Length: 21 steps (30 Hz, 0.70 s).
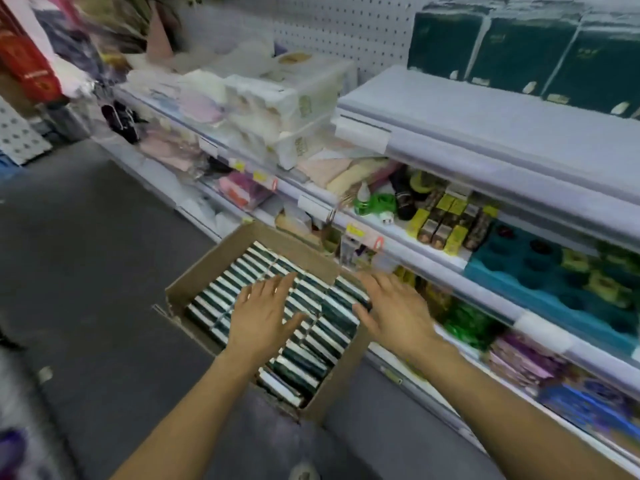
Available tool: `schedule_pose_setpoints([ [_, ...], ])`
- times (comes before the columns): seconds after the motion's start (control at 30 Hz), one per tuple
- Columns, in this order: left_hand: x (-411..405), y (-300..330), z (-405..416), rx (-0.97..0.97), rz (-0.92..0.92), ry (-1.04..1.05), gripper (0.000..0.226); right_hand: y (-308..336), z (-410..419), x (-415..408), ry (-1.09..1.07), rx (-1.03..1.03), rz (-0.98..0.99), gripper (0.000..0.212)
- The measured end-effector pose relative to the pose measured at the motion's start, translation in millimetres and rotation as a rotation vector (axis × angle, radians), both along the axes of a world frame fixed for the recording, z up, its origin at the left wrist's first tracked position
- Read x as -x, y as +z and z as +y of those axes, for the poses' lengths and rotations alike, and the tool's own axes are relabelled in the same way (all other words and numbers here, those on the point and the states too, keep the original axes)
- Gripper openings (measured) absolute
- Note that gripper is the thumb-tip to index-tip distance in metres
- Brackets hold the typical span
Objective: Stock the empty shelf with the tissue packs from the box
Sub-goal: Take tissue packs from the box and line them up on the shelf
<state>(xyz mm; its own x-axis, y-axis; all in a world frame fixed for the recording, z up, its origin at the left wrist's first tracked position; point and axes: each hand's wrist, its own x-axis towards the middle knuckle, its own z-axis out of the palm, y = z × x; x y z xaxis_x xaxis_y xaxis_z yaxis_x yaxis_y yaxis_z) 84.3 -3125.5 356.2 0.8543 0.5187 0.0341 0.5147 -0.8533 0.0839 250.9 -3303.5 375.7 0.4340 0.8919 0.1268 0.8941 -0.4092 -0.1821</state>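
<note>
Store aisle: both open hands (261, 315) (394, 306) above boxed tissue packs (311, 358), labels unreadable.

A grey floor (90, 271) carries the open cardboard box (194, 271) at about 6 o'clock. The white top shelf (485, 126) at 2 o'clock holds dark green tissue packs (519, 50) along its back.

One cardboard box (207, 268) stands on the floor, filled with dark green tissue packs (311, 327) in two rows — too many and too blurred to count exactly. Three large dark green packs (516, 50) stand on the top shelf (485, 126). Two hands — the left hand (263, 313) and the right hand (398, 310) — are over the box.
</note>
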Motion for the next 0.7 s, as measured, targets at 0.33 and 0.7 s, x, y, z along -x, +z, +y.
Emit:
schedule_pose_setpoints([
  [0.33, 38, -110, 51, 0.365, 0.341, 0.019, 0.072, -116, 56, 50, -0.024, 0.457, 0.228, 0.036],
  [0.7, 33, -188, 63, 0.600, 0.402, -0.165, 0.047, -195, 75, 64, 0.049, 0.587, 0.232, 0.056],
])
